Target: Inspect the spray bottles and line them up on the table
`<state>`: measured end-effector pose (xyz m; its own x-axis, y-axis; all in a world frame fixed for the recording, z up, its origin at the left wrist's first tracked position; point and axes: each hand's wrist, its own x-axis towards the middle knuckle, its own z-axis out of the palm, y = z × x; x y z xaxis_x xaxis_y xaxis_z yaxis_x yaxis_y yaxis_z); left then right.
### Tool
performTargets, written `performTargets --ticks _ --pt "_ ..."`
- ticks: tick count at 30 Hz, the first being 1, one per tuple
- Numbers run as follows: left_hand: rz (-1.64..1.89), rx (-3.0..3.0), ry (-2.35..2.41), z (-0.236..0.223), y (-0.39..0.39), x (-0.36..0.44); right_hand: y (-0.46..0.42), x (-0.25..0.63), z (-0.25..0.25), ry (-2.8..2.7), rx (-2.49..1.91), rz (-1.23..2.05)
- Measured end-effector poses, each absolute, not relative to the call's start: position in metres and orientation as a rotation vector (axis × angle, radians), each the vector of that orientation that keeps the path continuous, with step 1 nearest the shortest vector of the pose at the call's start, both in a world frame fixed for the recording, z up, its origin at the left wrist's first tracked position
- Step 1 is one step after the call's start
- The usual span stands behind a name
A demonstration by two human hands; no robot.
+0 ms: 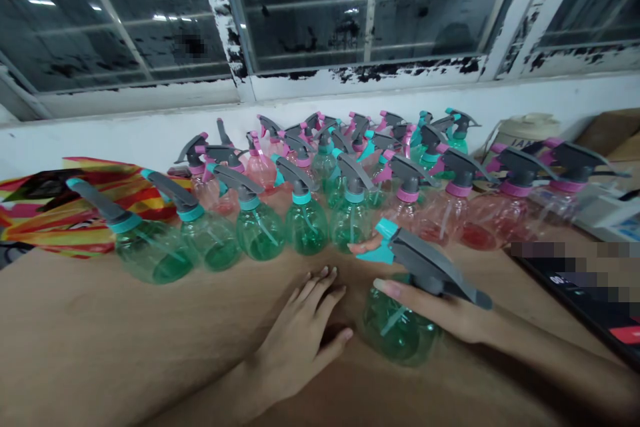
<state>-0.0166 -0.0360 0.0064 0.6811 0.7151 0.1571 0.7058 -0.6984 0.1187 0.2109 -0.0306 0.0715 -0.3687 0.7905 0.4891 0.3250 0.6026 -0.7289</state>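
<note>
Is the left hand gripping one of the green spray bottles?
No, the left hand lies on the table with its fingers spread, while the right hand holds a green spray bottle.

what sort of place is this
Probably a workshop or packing room: rows of spray bottles crowd a wooden table, under grimy windows with peeling frames that reflect tube lights.
</note>
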Motion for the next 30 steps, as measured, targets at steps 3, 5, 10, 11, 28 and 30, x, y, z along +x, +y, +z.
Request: performTargets --ticks 3,5,10,11,28,30 --pt "0.287 2.83 1.196 0.0067 -0.0361 -0.0161 -0.0298 0.2107 0.0687 -1.907 -0.848 0.711" --pt "0.283 2.831 1.198 0.0069 -0.0362 -0.0158 -0.0299 0.2103 0.0679 -1.893 -0.827 0.741" --pt "0.311 2.819 1.196 0.0069 -0.0364 -0.0156 -0.0318 0.21 0.0695 -1.901 -0.878 0.724" --pt "0.311 2.818 1.195 0.0069 -0.0363 -0.0156 -0.0322 0.2098 0.07 -1.9 -0.885 0.716" --pt "0.25 2.8 1.214 0.0075 -0.0374 -0.0148 -0.0344 0.2073 0.0717 -1.877 -0.977 0.577" --pt "0.261 2.807 1.215 0.0066 -0.0372 -0.0151 -0.0346 0.2074 0.0714 -1.861 -0.964 0.596"
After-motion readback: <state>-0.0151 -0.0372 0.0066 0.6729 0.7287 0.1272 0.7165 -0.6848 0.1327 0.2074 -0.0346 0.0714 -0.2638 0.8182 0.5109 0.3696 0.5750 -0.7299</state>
